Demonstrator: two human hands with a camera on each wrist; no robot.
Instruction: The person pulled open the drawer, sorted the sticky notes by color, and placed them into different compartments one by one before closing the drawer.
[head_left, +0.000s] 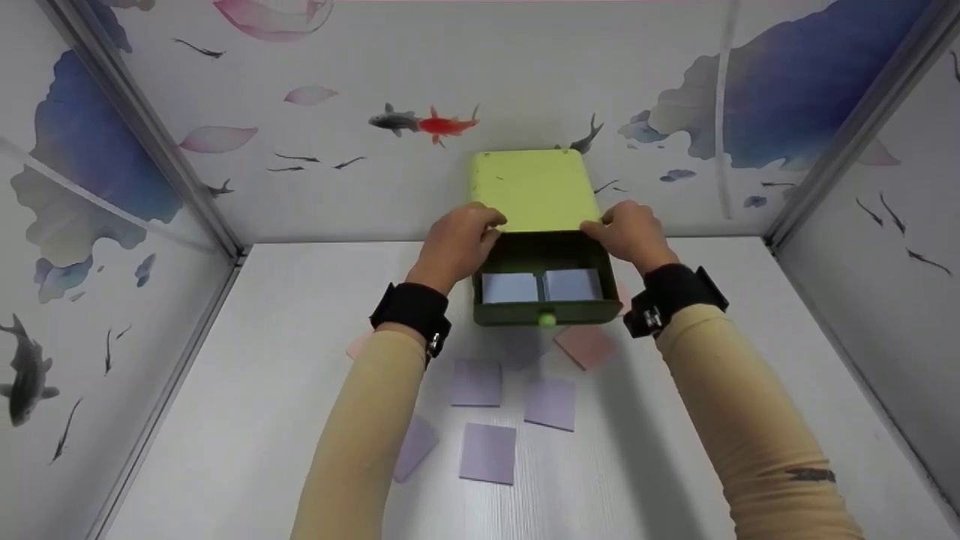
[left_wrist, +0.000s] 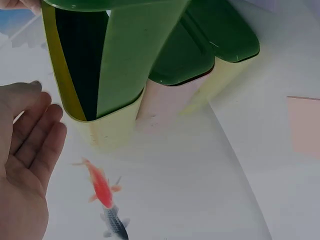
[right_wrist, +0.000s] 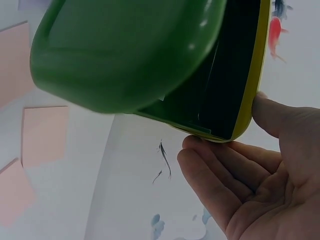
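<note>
In the head view a small drawer cabinet [head_left: 532,187] with a yellow-green top stands against the back wall. Its green top drawer [head_left: 510,313], with a light green knob [head_left: 547,320], is pulled out. Two stacks of pale blue-violet square cards [head_left: 510,288] lie side by side inside. My left hand [head_left: 459,244] is at the cabinet's front left corner; in the left wrist view its fingers [left_wrist: 52,142] are loosely extended beside the wall. My right hand [head_left: 634,234] holds the front right corner, its thumb [right_wrist: 272,116] on the yellow edge and fingertips against the side.
Several purple square cards [head_left: 487,454] lie on the white table [head_left: 285,337] in front of the cabinet. Pink square cards [head_left: 586,346] lie near the drawer, partly beneath it in view. Below the open drawer are further closed green drawers [left_wrist: 182,60]. Fish-painted panels [head_left: 337,187] enclose the table.
</note>
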